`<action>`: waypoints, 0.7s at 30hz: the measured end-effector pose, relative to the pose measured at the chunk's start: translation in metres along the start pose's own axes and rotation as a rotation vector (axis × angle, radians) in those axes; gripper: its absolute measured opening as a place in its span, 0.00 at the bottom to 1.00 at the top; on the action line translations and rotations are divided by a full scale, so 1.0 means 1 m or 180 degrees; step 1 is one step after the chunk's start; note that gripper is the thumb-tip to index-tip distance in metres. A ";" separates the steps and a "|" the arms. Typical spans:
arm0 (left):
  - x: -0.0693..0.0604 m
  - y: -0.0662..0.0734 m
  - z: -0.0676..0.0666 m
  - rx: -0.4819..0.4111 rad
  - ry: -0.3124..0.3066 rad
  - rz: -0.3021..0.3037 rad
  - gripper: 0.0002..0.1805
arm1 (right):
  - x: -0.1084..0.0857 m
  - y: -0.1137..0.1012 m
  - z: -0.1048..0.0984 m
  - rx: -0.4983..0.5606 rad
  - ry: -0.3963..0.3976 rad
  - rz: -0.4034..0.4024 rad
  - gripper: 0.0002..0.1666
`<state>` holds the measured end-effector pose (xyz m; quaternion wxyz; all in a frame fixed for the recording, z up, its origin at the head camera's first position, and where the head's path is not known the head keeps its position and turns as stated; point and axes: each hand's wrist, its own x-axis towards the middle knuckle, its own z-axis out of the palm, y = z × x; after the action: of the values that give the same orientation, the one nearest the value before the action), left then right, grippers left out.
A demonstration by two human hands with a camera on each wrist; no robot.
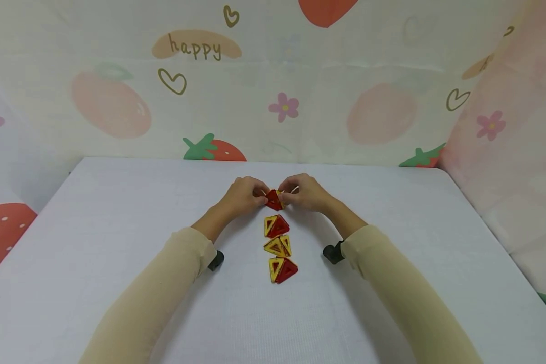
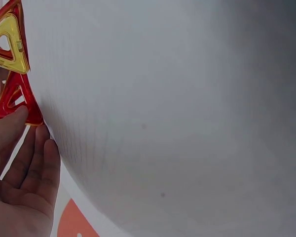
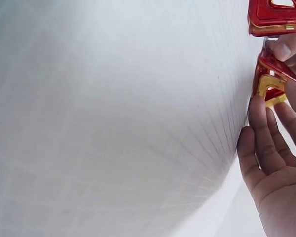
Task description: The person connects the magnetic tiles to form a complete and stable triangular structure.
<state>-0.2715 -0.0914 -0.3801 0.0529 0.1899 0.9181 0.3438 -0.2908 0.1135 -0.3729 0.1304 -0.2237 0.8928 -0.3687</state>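
Both hands meet over a small piece built of red and yellow translucent triangular magnetic tiles at the far end of the row. My left hand point(image 1: 244, 196) pinches its red triangular tile point(image 1: 273, 200) between thumb and fingers, as the left wrist view also shows. From the other side, my right hand point(image 1: 308, 193) grips the piece near its yellow tile point(image 3: 263, 87); the fingers hide part of it. The piece seems to have tiles standing at an angle to each other. Just nearer lies another red and yellow piece point(image 1: 279, 225).
Closer along the same column lie a mostly yellow piece point(image 1: 275, 246) and a yellow and red piece point(image 1: 285, 270). They rest on a white-covered table point(image 1: 141, 242). A printed cloth point(image 1: 318, 65) hangs behind the table's far edge.
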 end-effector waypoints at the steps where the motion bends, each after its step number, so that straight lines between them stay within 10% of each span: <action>1: 0.000 0.000 0.000 0.0005 0.0000 -0.0008 0.12 | 0.000 0.000 0.000 -0.0007 0.0004 -0.0001 0.11; 21: 0.000 0.000 0.001 0.0065 -0.0038 -0.0072 0.13 | -0.003 -0.002 0.000 -0.0067 -0.0024 0.0088 0.12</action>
<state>-0.2715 -0.0904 -0.3805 0.0603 0.1820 0.9234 0.3326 -0.2874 0.1137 -0.3708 0.1364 -0.2141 0.8991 -0.3565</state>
